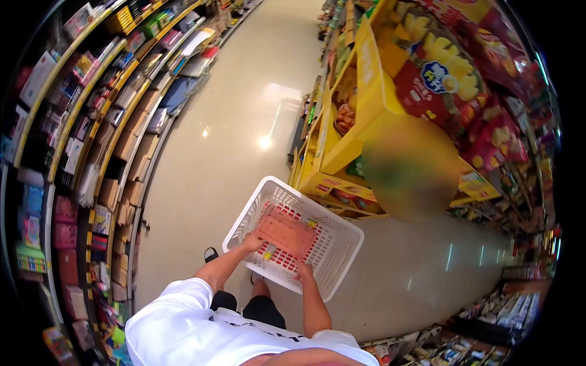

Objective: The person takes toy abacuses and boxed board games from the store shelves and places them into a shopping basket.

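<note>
Between my two hands is a flat, reddish-pink rectangular panel (287,232), over the inside of a white plastic basket (348,235) with perforated walls. My left hand (251,242) grips the panel's near-left edge, its fingers closed. At the near-right corner, my right hand (303,270) is closed on the same panel, close to the basket's near wall. Whether the panel touches the basket's bottom, I cannot tell. A small yellow item (268,251) lies by the panel's near edge, and another yellow item (312,223) by its far right. Red patches show through the basket's holes.
Tall shelves (128,122) of stationery and boxed goods line the left side. A yellow display stand (348,152) with snack bags (436,76) rises just beyond the basket, to the right. The shiny tiled floor (244,91) runs ahead as an aisle. More shelves (439,341) stand at lower right.
</note>
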`<state>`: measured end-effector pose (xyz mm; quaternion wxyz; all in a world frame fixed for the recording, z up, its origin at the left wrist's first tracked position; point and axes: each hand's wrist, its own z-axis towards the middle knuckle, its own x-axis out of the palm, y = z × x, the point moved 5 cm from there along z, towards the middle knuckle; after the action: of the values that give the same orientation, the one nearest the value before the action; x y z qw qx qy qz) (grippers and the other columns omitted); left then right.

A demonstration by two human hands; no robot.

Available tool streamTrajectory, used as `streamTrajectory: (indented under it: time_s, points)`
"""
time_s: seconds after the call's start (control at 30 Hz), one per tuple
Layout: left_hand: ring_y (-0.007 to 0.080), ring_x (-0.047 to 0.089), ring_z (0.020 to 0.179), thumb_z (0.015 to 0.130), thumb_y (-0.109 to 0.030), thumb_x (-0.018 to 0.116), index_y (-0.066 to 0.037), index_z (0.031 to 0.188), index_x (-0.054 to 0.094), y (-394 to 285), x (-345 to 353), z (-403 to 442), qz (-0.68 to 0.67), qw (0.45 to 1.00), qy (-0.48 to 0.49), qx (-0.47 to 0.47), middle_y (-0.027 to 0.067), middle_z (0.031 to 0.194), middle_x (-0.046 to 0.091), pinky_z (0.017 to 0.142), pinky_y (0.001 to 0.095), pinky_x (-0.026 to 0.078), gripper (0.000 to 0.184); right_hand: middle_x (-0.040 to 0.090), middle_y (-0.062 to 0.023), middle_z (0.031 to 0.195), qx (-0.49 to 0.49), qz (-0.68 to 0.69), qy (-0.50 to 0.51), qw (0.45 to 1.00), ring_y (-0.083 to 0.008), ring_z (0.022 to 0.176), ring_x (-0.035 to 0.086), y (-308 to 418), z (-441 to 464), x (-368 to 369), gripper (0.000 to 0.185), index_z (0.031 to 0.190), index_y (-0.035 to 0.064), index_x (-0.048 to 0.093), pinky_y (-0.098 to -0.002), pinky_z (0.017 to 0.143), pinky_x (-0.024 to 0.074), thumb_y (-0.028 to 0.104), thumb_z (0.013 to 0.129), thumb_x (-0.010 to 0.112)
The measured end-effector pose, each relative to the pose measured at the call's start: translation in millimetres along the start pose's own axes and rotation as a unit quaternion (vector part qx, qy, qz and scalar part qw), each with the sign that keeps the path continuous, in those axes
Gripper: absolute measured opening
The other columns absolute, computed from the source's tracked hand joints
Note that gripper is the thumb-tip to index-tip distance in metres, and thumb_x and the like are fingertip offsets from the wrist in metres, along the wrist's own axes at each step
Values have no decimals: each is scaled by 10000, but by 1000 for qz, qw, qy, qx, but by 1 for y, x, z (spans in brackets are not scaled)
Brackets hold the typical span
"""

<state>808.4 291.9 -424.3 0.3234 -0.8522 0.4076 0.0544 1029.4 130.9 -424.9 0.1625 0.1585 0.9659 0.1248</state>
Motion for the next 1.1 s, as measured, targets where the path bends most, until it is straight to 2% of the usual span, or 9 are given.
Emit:
streamTrajectory:
  time_s: [0.2,0.27,0.33,0.47,0.57,0.67,0.87,1.0,1.1]
  points:
    - [361,467,1103,700,-270,643,-76,1317,311,-2,13,7,-14,1000,-9,22,269,1212,410,927,386,414,727,572,-101,850,-70,15,-3,997,-236,677,569,13,18,1,341,988,0,552,-356,523,516,207,731,638]
    - [359,479,1090,694,-302,652,-37,1281,372,-14,12,0,-48,998,-2,34,262,1215,415,924,366,418,703,608,-76,757,-72,109,26,991,-175,577,594,13,19,6,261,920,5,603,-299,383,438,195,743,626]
    - [318,506,1063,697,-95,635,-110,1357,216,-30,3,-9,-57,998,-4,18,269,1222,362,785,369,506,782,606,-72,746,-78,119,20,990,-167,578,592,12,25,10,243,892,9,606,-287,397,436,201,745,623]
    - [346,485,1081,704,-147,625,-63,1344,225,-29,1,-4,-77,997,-17,21,282,1248,327,864,390,463,759,572,-34,765,-122,52,-13,991,-137,576,531,11,47,8,258,953,63,587,-277,449,471,209,745,634]
    - [381,448,1114,702,-186,599,-11,1322,243,1,18,33,58,993,-97,33,299,1244,329,944,417,394,736,576,-20,745,-191,95,-27,977,-124,538,515,-32,132,11,255,960,71,605,-261,409,435,173,730,650]
    - [406,348,1172,671,-269,629,78,1237,320,-10,10,35,21,980,-181,83,298,1206,374,1004,400,316,732,573,-31,727,-183,138,9,973,-122,482,500,-11,108,7,235,938,64,620,-246,363,390,112,711,655]
    - [421,412,1136,683,-174,537,16,1245,363,-10,8,34,-9,992,-111,60,274,1251,379,976,422,351,618,556,-45,668,-177,120,-24,977,-126,490,476,22,52,-2,133,811,19,624,-238,388,375,53,686,654]
    - [407,487,1052,690,-135,521,9,1130,497,-22,3,21,0,981,-149,125,288,1105,499,910,440,398,464,546,-41,654,-249,153,-21,956,-133,499,475,19,60,-18,88,741,2,603,-244,424,402,47,683,653]
    - [382,553,941,697,-121,513,12,1014,573,-36,0,-9,-51,968,-174,172,262,976,571,836,444,438,349,542,-48,678,-184,137,3,973,-147,530,485,26,31,-38,116,735,-1,575,-267,451,424,47,673,661]
